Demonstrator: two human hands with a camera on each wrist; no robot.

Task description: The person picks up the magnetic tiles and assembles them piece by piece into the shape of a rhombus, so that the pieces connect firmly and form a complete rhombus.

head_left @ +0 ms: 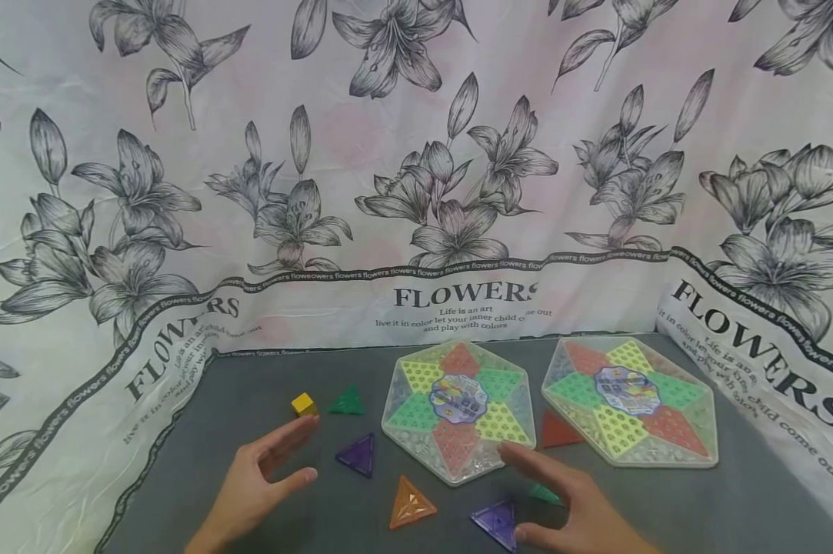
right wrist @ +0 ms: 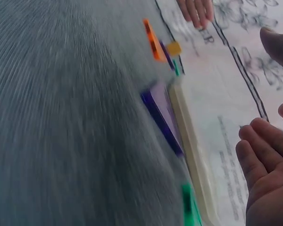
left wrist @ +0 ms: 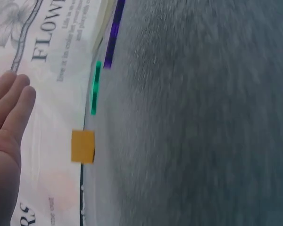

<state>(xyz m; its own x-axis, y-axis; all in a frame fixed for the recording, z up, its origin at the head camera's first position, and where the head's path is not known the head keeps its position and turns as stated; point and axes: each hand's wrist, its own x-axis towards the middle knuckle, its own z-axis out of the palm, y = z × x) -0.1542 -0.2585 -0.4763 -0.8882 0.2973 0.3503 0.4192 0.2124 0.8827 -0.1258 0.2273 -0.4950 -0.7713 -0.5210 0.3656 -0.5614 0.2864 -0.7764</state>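
Note:
Both hands are raised over the grey table with fingers extended and nothing held. In the head view the left hand (head_left: pixel 260 481) is nearest a yellow cube (head_left: pixel 304 405), a green triangle (head_left: pixel 348 401) and a purple triangle (head_left: pixel 357 455). The right hand (head_left: pixel 575 504) overlaps the edge of a second purple triangle (head_left: pixel 497 523) in that view, and a green piece (head_left: pixel 546 495) shows partly behind it. Between the hands lies an orange triangle (head_left: pixel 411 503). The left wrist view shows the left hand (left wrist: pixel 7 122) beside the cube (left wrist: pixel 83 146); the right wrist view shows the right hand (right wrist: pixel 269 165) with its fingers spread.
Two hexagonal star-patterned boards, one in the middle (head_left: pixel 458 454) and one at the right (head_left: pixel 624 450), lie at the back of the table. A red triangle (head_left: pixel 559 431) is partly under the right board. A white flower-printed cloth (head_left: pixel 361 308) hangs behind and along both sides.

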